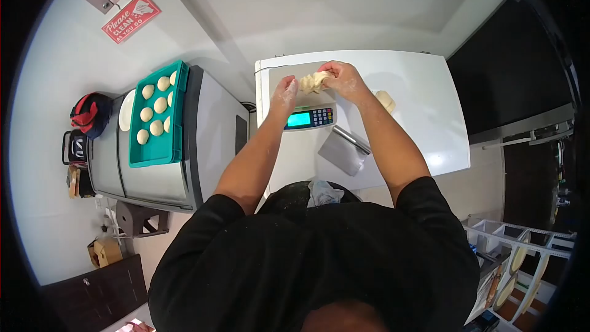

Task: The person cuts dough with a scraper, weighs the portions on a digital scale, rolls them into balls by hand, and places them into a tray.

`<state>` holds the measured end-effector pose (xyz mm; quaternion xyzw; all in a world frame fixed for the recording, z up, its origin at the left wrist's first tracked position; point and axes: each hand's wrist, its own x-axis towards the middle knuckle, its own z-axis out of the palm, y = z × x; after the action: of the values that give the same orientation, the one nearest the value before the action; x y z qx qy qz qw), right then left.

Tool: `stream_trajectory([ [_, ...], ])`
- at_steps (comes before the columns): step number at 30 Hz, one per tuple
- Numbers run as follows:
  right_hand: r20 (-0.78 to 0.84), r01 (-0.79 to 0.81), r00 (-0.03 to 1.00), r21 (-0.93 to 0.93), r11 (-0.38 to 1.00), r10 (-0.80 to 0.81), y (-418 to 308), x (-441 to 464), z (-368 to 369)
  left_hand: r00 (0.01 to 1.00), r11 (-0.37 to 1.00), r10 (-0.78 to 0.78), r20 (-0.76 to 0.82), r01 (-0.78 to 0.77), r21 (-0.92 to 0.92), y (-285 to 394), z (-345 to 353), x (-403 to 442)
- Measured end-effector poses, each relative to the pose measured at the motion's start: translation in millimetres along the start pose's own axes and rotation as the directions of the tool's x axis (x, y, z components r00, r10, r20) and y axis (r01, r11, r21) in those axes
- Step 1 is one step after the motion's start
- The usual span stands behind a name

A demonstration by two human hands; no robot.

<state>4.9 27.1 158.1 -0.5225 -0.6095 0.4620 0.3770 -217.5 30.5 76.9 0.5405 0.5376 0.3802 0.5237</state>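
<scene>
A twisted, uneven piece of pale dough (315, 82) is held above the digital scale (319, 124). My right hand (344, 80) grips its right end with bent fingers. At its left end is my left hand (284, 95), floury, with its fingers closed against the dough; the exact grip is hard to see. Below them the scale's screen glows blue-green beside its keypad. A metal dough scraper (344, 152) with a tube-shaped handle lies in front of the scale. Another lump of dough (385, 101) sits right of my right wrist, partly behind my forearm.
The white worktop (424, 117) bears the scale and scraper. To the left, a green tray (153, 155) with several round dough balls (160, 105) rests on a grey appliance (215, 141). A white plate (127, 110) stands behind the tray. Racks (522, 240) stand at lower right.
</scene>
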Motion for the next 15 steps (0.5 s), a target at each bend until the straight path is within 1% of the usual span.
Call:
stream_trajectory([
  [1,0.028,-0.016,1.0,0.072,0.997,0.014,-6.4,-2.5,0.0,0.997,0.999,0.033,-0.065,-0.031,0.024,-9.2,6.6,5.7],
  [2,0.022,-0.015,1.0,0.075,0.997,0.013,-16.4,-4.8,-0.5,0.998,0.999,0.035,-0.061,-0.034,0.028,-6.0,13.0,5.0],
  [3,0.0,-0.004,1.0,0.214,0.977,0.004,-30.9,-7.0,-1.5,0.997,0.991,-0.054,-0.048,0.048,-0.124,3.6,19.0,-1.2],
  [4,-0.022,0.012,1.0,0.346,0.938,-0.004,-45.9,-9.2,-4.3,0.99,0.953,-0.141,-0.022,0.13,-0.273,13.2,24.1,-8.2],
  [5,-0.045,0.031,0.999,0.47,0.882,-0.011,-61.2,-12.6,-9.9,0.975,0.886,-0.221,0.015,0.207,-0.415,27.5,26.9,-16.2],
  [6,-0.051,0.036,0.999,0.47,0.882,-0.014,-77.8,-18.0,-17.1,0.976,0.888,-0.216,0.018,0.204,-0.412,52.0,25.5,-28.9],
  [7,-0.035,0.07,0.998,0.433,0.899,-0.06,-96.3,-25.5,-24.2,0.951,0.75,-0.258,0.17,0.308,-0.585,86.3,22.3,-46.4],
  [8,-0.016,0.102,0.994,0.396,0.913,-0.105,-111.8,-33.2,-29.3,0.909,0.567,-0.263,0.324,0.417,-0.71,109.9,20.6,-56.7],
  [9,0.008,0.137,0.989,0.358,0.924,-0.149,-119.1,-38.4,-30.6,0.91,0.569,-0.26,0.324,0.415,-0.71,120.4,20.0,-58.5],
  [10,0.009,0.14,0.988,0.357,0.924,-0.153,-121.0,-41.4,-30.3,0.908,0.602,-0.183,0.376,0.406,-0.688,129.3,19.0,-59.9],
  [12,0.109,0.15,0.975,0.33,0.932,-0.196,-123.5,-47.1,-27.2,0.884,0.659,-0.034,0.466,0.371,-0.654,136.1,15.6,-64.0],
  [13,0.164,0.156,0.963,0.316,0.936,-0.216,-125.0,-50.2,-23.7,0.89,0.655,-0.032,0.455,0.362,-0.663,136.0,14.2,-64.7],
  [14,0.177,0.16,0.959,0.312,0.936,-0.223,-123.0,-51.6,-18.2,0.928,0.671,-0.087,0.362,0.323,-0.667,137.8,13.6,-62.8],
  [15,0.06,0.191,0.974,0.291,0.937,-0.217,-115.4,-51.4,-10.2,0.955,0.689,-0.137,0.262,0.282,-0.668,140.9,13.2,-60.4],
])
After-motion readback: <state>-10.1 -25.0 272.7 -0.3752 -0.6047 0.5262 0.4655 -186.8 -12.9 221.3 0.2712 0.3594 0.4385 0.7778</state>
